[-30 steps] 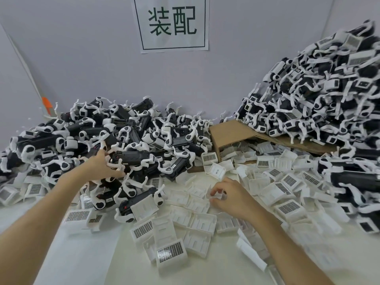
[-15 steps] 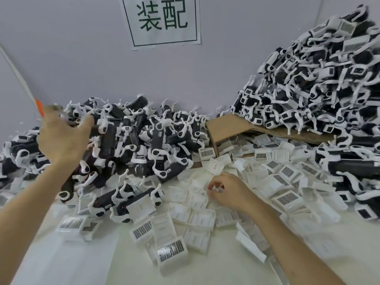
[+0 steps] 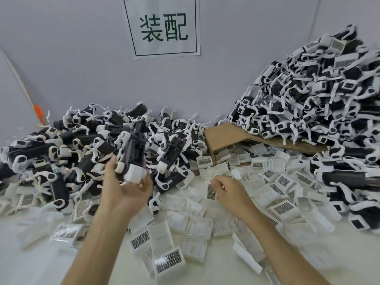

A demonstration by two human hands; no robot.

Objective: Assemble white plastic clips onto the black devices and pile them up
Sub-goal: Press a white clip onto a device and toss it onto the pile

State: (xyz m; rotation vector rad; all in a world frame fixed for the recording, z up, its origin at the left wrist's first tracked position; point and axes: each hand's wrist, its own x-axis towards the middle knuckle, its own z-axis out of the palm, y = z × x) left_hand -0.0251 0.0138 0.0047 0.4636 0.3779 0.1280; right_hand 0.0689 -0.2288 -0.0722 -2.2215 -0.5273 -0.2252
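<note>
A: Two hands are engaged at once. Why is the black device (image 3: 134, 151) held upright in the left hand (image 3: 126, 190)?

B: It is cradled on the upturned palm, fingers curled round its white lower end, probably so that the open face is presented for a clip.

A: And the right hand (image 3: 229, 189)?

B: It is lowered onto the loose white plastic clips (image 3: 185, 223) spread over the table (image 3: 308, 264); one clip (image 3: 211, 191) is pinched between thumb and fingertips, apparently for fitting.

A: Why two heaps?

B: Devices seem to be drawn from the left pile (image 3: 72, 151); the finished pile (image 3: 318, 99) is banked on cardboard (image 3: 224, 134) at the right, kept apart.
</note>
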